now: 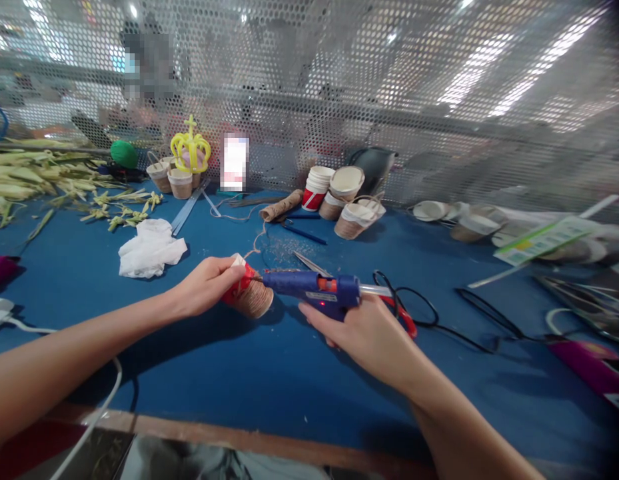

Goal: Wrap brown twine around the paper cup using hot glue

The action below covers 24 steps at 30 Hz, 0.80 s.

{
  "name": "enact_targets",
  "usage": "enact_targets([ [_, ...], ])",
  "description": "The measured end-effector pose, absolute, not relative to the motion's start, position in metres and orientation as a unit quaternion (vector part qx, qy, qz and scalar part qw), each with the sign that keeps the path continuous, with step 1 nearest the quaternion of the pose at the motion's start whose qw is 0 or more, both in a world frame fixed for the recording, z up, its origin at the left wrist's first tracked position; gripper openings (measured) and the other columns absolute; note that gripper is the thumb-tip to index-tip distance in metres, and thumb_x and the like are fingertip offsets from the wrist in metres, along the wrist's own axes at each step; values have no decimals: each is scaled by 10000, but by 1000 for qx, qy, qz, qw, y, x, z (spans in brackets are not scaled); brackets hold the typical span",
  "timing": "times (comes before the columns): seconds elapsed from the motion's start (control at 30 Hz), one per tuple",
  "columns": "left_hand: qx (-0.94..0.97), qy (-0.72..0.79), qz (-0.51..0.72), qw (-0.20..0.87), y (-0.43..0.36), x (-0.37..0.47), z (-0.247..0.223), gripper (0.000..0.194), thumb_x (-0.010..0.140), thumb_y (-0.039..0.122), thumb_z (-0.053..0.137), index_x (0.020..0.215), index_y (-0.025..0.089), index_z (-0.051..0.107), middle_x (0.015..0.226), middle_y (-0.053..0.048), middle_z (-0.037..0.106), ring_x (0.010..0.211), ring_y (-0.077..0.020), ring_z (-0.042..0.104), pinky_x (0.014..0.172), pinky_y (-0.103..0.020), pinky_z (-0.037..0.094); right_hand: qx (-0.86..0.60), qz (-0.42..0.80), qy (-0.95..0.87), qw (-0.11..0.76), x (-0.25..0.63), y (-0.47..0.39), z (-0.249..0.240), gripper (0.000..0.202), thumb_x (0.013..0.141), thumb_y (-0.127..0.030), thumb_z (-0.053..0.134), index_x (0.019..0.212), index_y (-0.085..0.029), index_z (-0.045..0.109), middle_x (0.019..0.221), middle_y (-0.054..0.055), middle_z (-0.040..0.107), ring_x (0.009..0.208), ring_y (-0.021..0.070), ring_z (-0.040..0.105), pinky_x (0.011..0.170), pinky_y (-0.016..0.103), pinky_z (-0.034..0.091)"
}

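My left hand (206, 283) grips a red and white paper cup (236, 288), tilted on its side, its lower part wound with brown twine (256, 300). In my right hand (362, 327) is a blue hot glue gun (309, 285) with a small red light lit. The gun's nozzle points left and meets the cup's side near the wound twine. From the cup a strand of twine runs up to a twine roll (282, 206). Scissors (312, 264) lie behind the glue gun, their red handle partly hidden by my right hand.
Twine-wrapped cups (353, 221) and stacked paper cups (316, 189) stand at the back. A crumpled white tissue (152, 249) and dried husks (39, 177) lie left. Black cable (434, 313) loops on the right. A perforated metal screen (309, 87) rises behind the blue table (229, 380).
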<state>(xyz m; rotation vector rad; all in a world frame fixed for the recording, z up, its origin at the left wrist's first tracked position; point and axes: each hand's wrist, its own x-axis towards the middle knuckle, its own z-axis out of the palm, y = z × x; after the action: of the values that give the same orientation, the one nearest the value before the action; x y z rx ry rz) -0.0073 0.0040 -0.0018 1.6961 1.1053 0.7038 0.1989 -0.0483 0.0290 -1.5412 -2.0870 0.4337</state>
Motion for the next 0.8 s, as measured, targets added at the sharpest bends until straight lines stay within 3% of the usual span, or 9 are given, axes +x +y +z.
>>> enact_targets([
  [0.27,685,456,292,487,4,-7,-1,341,788,336,376,757,106,626,638,3,569,561,-108,457,520,-207,333,-510,78,-824,236,203,-51,28,209,752,-254,435,700,-173,620,380,-35,431,373,106,394,392,232,319],
  [0.43,678,428,296,519,5,-7,0,338,794,315,372,817,108,638,739,-31,617,693,-149,542,640,-247,408,-526,131,-806,237,196,-53,31,146,738,-205,458,669,-168,581,553,12,559,460,107,485,450,224,378],
  [0.63,676,424,292,527,6,-8,-1,346,792,323,376,850,109,642,811,-62,654,779,-189,581,709,-300,446,-525,201,-785,261,196,-54,25,124,750,-206,460,631,-193,491,567,-11,538,470,107,475,459,227,388],
  [0.8,645,400,298,579,4,-6,0,338,793,316,380,817,102,641,818,-78,670,747,-188,610,701,-305,470,-532,194,-788,242,195,-57,28,117,739,-188,462,638,-192,520,551,-6,528,477,122,467,449,241,368],
])
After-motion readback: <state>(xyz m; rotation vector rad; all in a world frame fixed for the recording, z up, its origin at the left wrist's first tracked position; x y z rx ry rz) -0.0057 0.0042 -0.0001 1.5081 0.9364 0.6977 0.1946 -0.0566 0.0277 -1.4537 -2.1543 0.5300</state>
